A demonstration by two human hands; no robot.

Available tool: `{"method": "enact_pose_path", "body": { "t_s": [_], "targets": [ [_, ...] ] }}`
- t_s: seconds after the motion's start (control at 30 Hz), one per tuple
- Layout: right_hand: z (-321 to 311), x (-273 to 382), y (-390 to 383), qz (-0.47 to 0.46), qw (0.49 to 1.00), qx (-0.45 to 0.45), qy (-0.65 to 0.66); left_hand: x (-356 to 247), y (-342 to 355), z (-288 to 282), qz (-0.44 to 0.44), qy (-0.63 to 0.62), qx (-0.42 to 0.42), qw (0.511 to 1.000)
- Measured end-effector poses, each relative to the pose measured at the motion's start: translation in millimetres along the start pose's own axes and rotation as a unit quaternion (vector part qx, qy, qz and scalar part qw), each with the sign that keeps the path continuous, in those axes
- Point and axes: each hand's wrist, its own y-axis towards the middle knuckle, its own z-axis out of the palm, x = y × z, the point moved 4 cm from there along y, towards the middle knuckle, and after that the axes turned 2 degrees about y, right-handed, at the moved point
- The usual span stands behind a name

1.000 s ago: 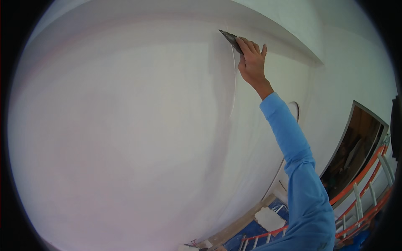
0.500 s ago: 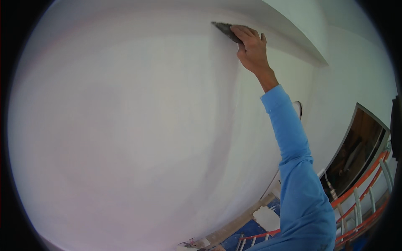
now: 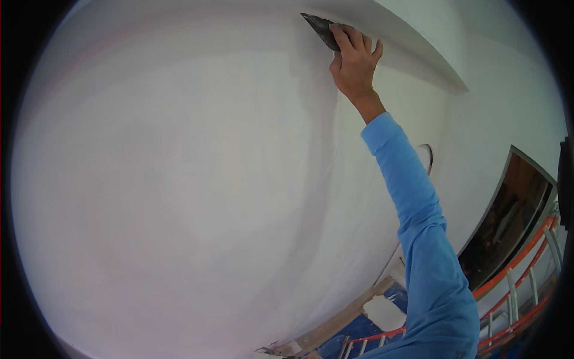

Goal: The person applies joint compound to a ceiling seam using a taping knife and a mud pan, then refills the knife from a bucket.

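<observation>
My right hand [image 3: 355, 63] is raised high, its fingers closed on a dark, flat-bladed putty knife [image 3: 320, 30]. The blade lies against the upper part of the pale wall [image 3: 197, 167], just below the ceiling edge, with its pointed corner toward the upper left. A blue sleeve covers the arm up to the wrist. Beneath the blade a greyish band runs down the wall, with a thin ridge along its right side. My left hand is out of the picture.
An orange ladder [image 3: 511, 272] with metal rungs stands at the lower right, in front of a dark framed opening [image 3: 508, 209]. A ceiling drop [image 3: 427, 45] juts out above. Far below, a blue covering [image 3: 357, 329] and a white patch [image 3: 384, 312] lie on the floor.
My right hand has moved up and slightly left with the putty knife, bringing the blade nearer the ceiling edge. The fingers are spread a little more on the tool.
</observation>
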Motion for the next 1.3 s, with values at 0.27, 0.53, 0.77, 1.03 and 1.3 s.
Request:
{"method": "enact_pose_path", "body": {
  "t_s": [0.27, 0.53, 0.77, 1.03, 1.3],
  "targets": [
    [9, 4, 13, -0.014, 1.0, -0.002, -0.026, 23, 11, -22, 0.045, -0.017, 0.042, 0.998],
    [16, 5, 20, -0.002, 1.0, 0.005, -0.021, 36, 12, -23, 0.019, -0.048, 0.023, 0.998],
    [8, 13, 38, 0.083, 0.996, 0.024, -0.008, 13, 7, -29, -0.008, 0.029, 0.029, 0.999],
    [-14, 2, 19, 0.13, 0.982, 0.137, 0.028, -11, 14, -18, 0.054, 0.039, -0.007, 0.998],
    [-23, -38, 22, 0.098, 0.985, 0.061, 0.129, -27, 20, -21, 0.055, 0.113, -0.005, 0.992]
  ]
}}
